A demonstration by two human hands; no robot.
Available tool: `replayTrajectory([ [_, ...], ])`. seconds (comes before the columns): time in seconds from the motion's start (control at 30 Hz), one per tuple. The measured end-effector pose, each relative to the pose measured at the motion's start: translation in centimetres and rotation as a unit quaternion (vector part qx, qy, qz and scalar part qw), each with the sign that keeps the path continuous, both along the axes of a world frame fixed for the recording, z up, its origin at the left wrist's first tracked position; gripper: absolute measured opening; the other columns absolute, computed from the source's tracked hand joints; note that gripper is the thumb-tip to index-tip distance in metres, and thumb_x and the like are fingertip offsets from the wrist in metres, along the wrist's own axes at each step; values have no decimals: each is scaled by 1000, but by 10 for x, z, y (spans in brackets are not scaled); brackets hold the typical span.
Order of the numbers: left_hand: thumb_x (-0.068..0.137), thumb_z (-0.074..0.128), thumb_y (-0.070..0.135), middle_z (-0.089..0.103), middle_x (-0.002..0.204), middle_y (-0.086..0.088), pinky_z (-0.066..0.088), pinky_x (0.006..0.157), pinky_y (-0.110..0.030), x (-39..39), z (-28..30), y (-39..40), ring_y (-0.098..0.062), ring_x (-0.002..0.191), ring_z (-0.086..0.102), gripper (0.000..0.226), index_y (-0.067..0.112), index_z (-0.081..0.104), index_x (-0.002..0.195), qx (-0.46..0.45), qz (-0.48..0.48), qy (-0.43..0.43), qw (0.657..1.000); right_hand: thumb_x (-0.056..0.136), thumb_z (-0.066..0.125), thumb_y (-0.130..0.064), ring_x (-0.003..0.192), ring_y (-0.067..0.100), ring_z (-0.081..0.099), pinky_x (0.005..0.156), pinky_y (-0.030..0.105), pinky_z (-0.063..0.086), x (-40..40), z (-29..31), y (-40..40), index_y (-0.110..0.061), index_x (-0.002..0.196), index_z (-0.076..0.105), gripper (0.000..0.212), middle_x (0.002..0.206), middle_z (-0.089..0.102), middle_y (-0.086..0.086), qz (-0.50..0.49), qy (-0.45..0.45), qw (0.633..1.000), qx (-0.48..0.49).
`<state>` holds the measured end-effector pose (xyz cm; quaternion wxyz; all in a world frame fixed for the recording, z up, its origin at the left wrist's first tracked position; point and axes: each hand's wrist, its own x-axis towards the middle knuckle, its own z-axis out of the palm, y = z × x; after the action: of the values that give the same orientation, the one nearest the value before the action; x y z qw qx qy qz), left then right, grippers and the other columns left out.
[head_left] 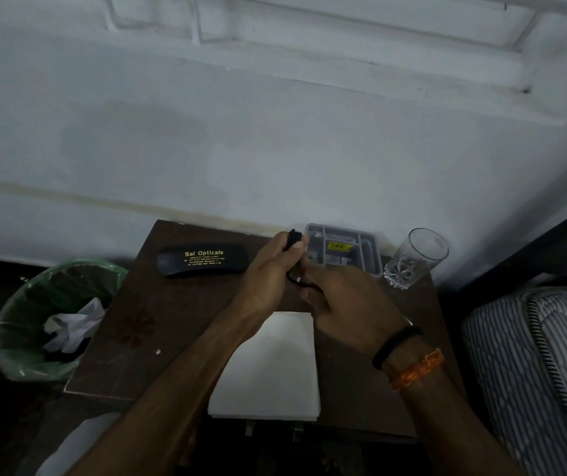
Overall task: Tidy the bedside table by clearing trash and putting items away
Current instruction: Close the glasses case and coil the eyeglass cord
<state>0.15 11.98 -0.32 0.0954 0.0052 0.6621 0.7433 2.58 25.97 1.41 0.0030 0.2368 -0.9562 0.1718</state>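
Note:
On the dark wooden bedside table [158, 304] my left hand [271, 273] grips a coiled bundle of black cable [294, 237] just left of a grey plastic organiser tray [368, 255]. My right hand [340, 304] pinches the loose end of the same cable below the bundle. A black spectacle case [203, 260] printed "Sai Opticals" lies at the back left. A stack of white paper napkins [271, 369] lies at the front, partly under my forearms. An empty clear drinking glass [416, 257] stands at the back right corner.
A bin with a green liner [52, 317] holding crumpled white paper stands on the floor left of the table. A striped mattress [543, 355] and dark bed frame are at the right. A white wall rises behind the table.

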Motion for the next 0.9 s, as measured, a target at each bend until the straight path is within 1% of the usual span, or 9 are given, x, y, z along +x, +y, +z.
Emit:
replayTrajectory([
  [0.07, 103, 43, 23, 68, 109, -13, 50, 93, -34, 1, -5, 2, -22, 104, 64, 26, 10, 65, 109, -22, -9, -11, 1000, 95, 52, -16, 77, 16, 63, 68, 31, 53, 2, 2, -3, -19, 113, 61, 21, 94, 70, 0, 27, 11, 999, -19],
  [0.13, 103, 42, 23, 69, 105, -9, 51, 92, -33, 0, -9, 1, -21, 103, 65, 25, 19, 66, 99, -40, -8, -13, 999, 94, 54, -14, 80, 16, 64, 72, 24, 49, 3, 6, -5, -17, 111, 67, 21, 96, 71, 1, 25, 57, 997, -41],
  [0.2, 103, 43, 21, 70, 102, -12, 51, 93, -35, -3, -11, 0, -23, 101, 66, 26, 12, 67, 99, -43, -1, -5, 999, 94, 53, -16, 81, 15, 64, 72, 22, 47, 2, 10, -4, -16, 109, 69, 22, 94, 72, 1, 2, 99, 993, -66],
  [0.3, 103, 43, 18, 68, 107, -23, 49, 96, -41, -7, -12, 1, -33, 104, 64, 31, -2, 66, 105, -37, -7, -18, 999, 96, 45, -24, 81, 17, 64, 71, 34, 53, -1, 9, 1, -17, 102, 68, 25, 92, 71, -1, -32, 121, 990, -66],
  [0.43, 103, 36, 17, 65, 84, -13, 49, 77, -31, -6, -8, 4, -23, 80, 61, 35, 5, 65, 90, 32, -50, -45, 997, 94, 45, -20, 74, 18, 63, 64, 36, 54, -5, 5, 5, -16, 96, 65, 21, 86, 68, 0, -64, 155, 984, -61],
  [0.53, 95, 40, 12, 57, 71, -11, 44, 64, -29, -6, -4, 0, -18, 64, 53, 26, -6, 57, 101, 74, -111, -36, 990, 93, 46, -16, 71, 20, 62, 59, 38, 53, -6, 4, 7, -16, 95, 63, 17, 84, 67, 0, -92, 173, 978, -73],
  [0.67, 65, 49, 3, 58, 76, -8, 44, 73, -30, -6, -2, -9, -19, 73, 54, 43, -14, 55, 104, 3, -178, -16, 984, 94, 45, -18, 70, 18, 61, 58, 36, 51, -6, 6, 9, -18, 97, 62, 18, 83, 66, -3, -90, 169, 979, -71],
  [0.8, 65, 48, 0, 57, 80, -9, 44, 82, -36, -1, -5, -11, -24, 83, 53, 36, -13, 56, 98, -60, -222, -26, 973, 92, 46, -14, 86, 17, 66, 66, 33, 55, -7, 4, 11, -22, 113, 65, 29, 101, 70, -4, -57, 139, 988, -39],
  [0.9, 73, 47, -11, 56, 73, -4, 45, 74, -26, 0, -6, -9, -18, 76, 53, 24, 7, 61, 81, -65, -235, -48, 969, 74, 56, 1, 89, 23, 64, 67, 33, 53, -10, -1, 19, -21, 113, 67, 46, 107, 64, -1, -53, 107, 993, 23],
])
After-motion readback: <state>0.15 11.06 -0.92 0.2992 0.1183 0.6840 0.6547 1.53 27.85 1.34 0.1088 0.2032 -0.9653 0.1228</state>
